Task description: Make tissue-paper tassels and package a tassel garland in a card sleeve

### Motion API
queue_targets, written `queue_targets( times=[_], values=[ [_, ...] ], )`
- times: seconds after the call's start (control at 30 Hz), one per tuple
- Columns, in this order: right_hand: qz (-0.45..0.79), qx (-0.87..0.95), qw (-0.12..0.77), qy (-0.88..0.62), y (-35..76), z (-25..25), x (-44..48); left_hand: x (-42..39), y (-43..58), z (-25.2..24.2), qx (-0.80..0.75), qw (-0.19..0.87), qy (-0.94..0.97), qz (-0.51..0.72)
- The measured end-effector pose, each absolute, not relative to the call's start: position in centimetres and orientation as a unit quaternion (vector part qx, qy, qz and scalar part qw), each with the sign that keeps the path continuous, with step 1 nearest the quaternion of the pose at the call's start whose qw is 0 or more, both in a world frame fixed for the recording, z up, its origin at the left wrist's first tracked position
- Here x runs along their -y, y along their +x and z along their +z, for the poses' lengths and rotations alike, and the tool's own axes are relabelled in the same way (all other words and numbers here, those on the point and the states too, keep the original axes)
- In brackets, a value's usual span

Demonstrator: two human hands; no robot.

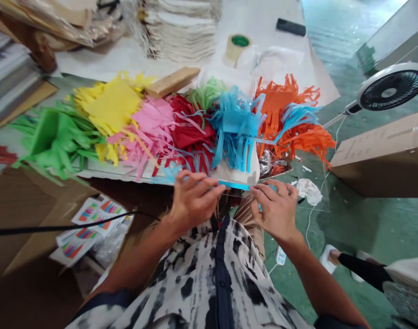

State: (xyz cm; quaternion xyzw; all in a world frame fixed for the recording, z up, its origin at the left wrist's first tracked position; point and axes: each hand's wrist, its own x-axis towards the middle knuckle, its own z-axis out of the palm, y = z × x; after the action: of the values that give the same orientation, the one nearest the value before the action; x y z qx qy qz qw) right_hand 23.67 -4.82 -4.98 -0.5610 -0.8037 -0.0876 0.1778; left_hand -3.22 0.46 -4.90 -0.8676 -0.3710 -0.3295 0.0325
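Note:
A narrow strip of blue tissue paper (pixel 238 185) stretches between my hands at the table's front edge. My left hand (pixel 197 194) pinches its left end, with some pale blue fringe showing behind the fingers. At the other end my right hand (pixel 276 203) has its fingers closed on the strip, and a bit of blue shows between them. Just beyond lie fringed tissue bundles: blue (pixel 236 121), dark red (pixel 191 125), pink (pixel 157 116), yellow (pixel 113 103), green (pixel 58 137) and orange (pixel 275 103). A loose blue fringe (pixel 298 116) lies over the orange one.
Behind the bundles are a roll of tape (pixel 233 49), a stack of white paper (pixel 181 29) and a black object (pixel 291 27). A fan (pixel 390 89) and a cardboard box (pixel 383 155) stand right. Another person's legs (pixel 362 269) show lower right. Printed cards (pixel 88 228) lie lower left.

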Motion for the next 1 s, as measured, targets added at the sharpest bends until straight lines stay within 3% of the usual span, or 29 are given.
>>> queue_targets(
  times=[0.2,0.43,1.0],
  values=[
    [-0.063,0.804,0.152,-0.571,23.3,-3.9,4.0,-1.7,-0.2,-6.5,0.340,-0.102,-0.899,-0.255],
    [-0.005,0.825,0.141,-0.547,22.5,-3.8,2.3,-2.7,-0.5,-5.7,0.363,-0.153,-0.896,-0.205],
    [-0.030,0.809,0.149,-0.567,23.0,-5.6,2.6,-3.1,-0.3,-6.6,0.361,-0.076,-0.907,-0.204]
  ],
)
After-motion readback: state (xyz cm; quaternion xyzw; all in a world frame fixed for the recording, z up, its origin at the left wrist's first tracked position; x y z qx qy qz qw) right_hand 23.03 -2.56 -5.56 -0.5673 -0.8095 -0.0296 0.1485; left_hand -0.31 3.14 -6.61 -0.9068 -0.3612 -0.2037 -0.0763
